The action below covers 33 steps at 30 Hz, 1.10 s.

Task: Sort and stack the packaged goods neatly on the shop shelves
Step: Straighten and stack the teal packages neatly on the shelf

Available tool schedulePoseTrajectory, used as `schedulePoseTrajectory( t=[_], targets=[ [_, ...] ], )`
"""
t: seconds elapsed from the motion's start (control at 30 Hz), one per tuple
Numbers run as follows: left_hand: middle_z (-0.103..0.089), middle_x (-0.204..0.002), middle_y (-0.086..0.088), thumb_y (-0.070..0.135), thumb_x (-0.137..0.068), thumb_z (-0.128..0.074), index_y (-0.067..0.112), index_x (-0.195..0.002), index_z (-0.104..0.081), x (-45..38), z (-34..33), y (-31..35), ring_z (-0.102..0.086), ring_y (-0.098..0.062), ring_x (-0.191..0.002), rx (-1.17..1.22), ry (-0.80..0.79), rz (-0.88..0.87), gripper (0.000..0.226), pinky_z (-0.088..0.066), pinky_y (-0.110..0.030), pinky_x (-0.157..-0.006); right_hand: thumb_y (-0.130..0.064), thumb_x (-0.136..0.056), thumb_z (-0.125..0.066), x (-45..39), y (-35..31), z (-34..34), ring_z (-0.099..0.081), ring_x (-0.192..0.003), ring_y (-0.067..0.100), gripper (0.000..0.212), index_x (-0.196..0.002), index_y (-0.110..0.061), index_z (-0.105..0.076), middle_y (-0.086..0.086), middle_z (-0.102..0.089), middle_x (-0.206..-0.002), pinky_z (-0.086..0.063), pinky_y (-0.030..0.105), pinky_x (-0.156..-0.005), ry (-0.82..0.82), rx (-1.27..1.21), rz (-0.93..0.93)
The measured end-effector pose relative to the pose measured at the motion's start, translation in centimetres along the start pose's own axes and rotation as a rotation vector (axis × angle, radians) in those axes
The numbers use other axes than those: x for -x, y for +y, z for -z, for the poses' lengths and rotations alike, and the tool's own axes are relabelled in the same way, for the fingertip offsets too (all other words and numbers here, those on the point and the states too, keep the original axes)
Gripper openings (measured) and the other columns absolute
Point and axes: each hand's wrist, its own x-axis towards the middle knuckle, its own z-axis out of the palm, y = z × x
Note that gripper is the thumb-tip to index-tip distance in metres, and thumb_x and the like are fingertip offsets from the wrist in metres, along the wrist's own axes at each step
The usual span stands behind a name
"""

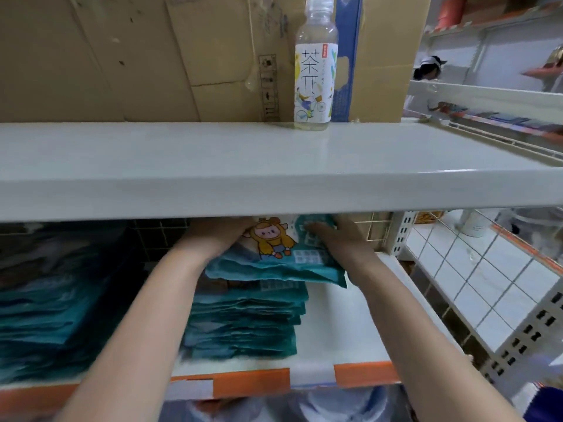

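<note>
Both hands' fingers gripping top packet on teal stack, fingertips hidden under upper shelf

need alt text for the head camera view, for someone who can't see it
Two bare hands, left hand and right hand, hold a teal packet with a cartoon figure on top of a stack of teal packets on a lower shop shelf. On the shelf above, a drink bottle stands upright before cardboard boxes.

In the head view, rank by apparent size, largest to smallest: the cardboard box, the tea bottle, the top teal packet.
1. Cardboard box
2. Top teal packet, partly covered by both hands
3. Tea bottle

Packet and bottle are close; treat that order as unsure.
</note>
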Motion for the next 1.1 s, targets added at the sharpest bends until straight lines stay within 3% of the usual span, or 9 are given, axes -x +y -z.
schedulePoseTrajectory(
  t=[0.03,0.07,0.13,0.27,0.37,0.47,0.63,0.87,1.1],
  targets=[
    [-0.069,-0.071,0.005,0.034,-0.093,-0.058,0.019,-0.096,-0.061,0.1,0.6,-0.7,-0.067,-0.004,-0.056,0.021,0.024,0.004,0.016,-0.051,-0.012,-0.055,-0.027,-0.088,-0.064,-0.3,0.1,-1.0,-0.070,-0.070,0.013,0.006,-0.090,-0.021,-0.062,0.002,-0.071,-0.086,-0.058,0.027,-0.066,-0.012,0.038,0.002],
    [-0.063,-0.067,0.010,0.035,-0.091,-0.061,0.021,-0.088,-0.058,0.1,1.2,-1.4,-0.062,-0.002,-0.051,0.018,0.051,0.002,0.014,-0.047,-0.013,-0.051,-0.029,-0.087,-0.065,-0.5,0.1,-1.8,-0.070,-0.076,0.017,0.007,-0.088,-0.022,-0.063,0.002,-0.072,-0.088,-0.059,0.034,-0.075,-0.018,0.083,0.005],
    [-0.059,-0.079,0.010,0.035,-0.088,-0.064,0.023,-0.089,-0.056,-0.5,1.9,-2.9,-0.057,-0.003,-0.066,-0.007,0.094,0.004,0.015,-0.044,-0.020,-0.060,-0.033,-0.087,-0.065,-0.6,0.1,-3.1,-0.069,-0.083,0.020,0.010,-0.083,-0.024,-0.061,0.002,-0.071,-0.091,-0.056,0.042,-0.084,-0.026,0.171,0.015],
    [-0.066,-0.087,-0.004,0.039,-0.086,-0.066,0.014,-0.090,-0.062,-1.0,2.1,-4.9,-0.063,-0.019,-0.078,-0.070,0.090,0.080,0.025,-0.049,-0.029,-0.065,-0.039,-0.086,-0.065,-0.4,1.2,-4.7,-0.065,-0.086,0.020,0.019,-0.081,-0.023,-0.056,0.001,-0.067,-0.091,-0.054,0.040,-0.086,0.015,0.337,-0.004],
    [-0.066,-0.086,-0.010,0.041,-0.085,-0.064,0.005,-0.094,-0.066,-1.3,1.9,-5.8,-0.063,-0.024,-0.077,-0.123,0.106,0.087,0.037,-0.046,-0.031,-0.066,-0.053,-0.083,-0.060,-0.3,1.7,-5.2,-0.062,-0.096,0.022,0.040,-0.108,-0.021,-0.058,0.001,-0.064,-0.107,-0.052,0.037,-0.085,0.053,0.535,-0.025],
    [-0.066,-0.096,-0.010,0.044,-0.083,-0.064,0.010,-0.099,-0.063,-1.6,1.8,-6.2,-0.064,-0.024,-0.083,-0.166,0.146,0.063,0.037,-0.052,-0.039,-0.077,-0.051,-0.080,-0.065,-0.3,1.6,-5.2,-0.051,-0.117,0.027,0.067,-0.136,-0.022,-0.042,0.004,-0.048,-0.129,-0.043,0.036,-0.090,0.092,0.611,0.020],
    [-0.048,-0.139,-0.008,0.039,-0.087,-0.063,0.025,-0.138,-0.045,-1.4,1.4,-6.7,-0.051,-0.026,-0.120,-0.101,0.130,-0.002,0.056,-0.044,-0.035,-0.093,-0.042,-0.086,-0.060,-0.4,1.8,-5.0,-0.045,-0.121,0.024,0.037,-0.120,-0.027,-0.055,0.001,-0.046,-0.130,-0.037,0.031,-0.086,0.064,0.636,0.082],
    [-0.057,-0.127,-0.004,0.029,-0.091,-0.061,0.020,-0.135,-0.051,-1.3,1.2,-6.9,-0.051,-0.014,-0.100,-0.004,0.148,-0.038,0.047,-0.040,-0.027,-0.084,-0.030,-0.088,-0.053,-0.7,1.9,-5.0,-0.047,-0.119,0.021,0.034,-0.123,-0.027,-0.056,0.000,-0.046,-0.131,-0.040,0.033,-0.094,0.010,0.537,0.081],
    [-0.056,-0.133,-0.002,0.028,-0.092,-0.059,0.023,-0.137,-0.049,-1.4,1.2,-7.4,-0.055,-0.016,-0.109,0.105,0.177,-0.025,0.047,-0.046,-0.031,-0.092,-0.019,-0.089,-0.051,-0.3,0.7,-4.8,-0.037,-0.126,0.024,0.027,-0.109,-0.029,-0.065,0.002,-0.049,-0.132,-0.038,0.036,-0.097,-0.004,0.651,0.134]
  ],
)
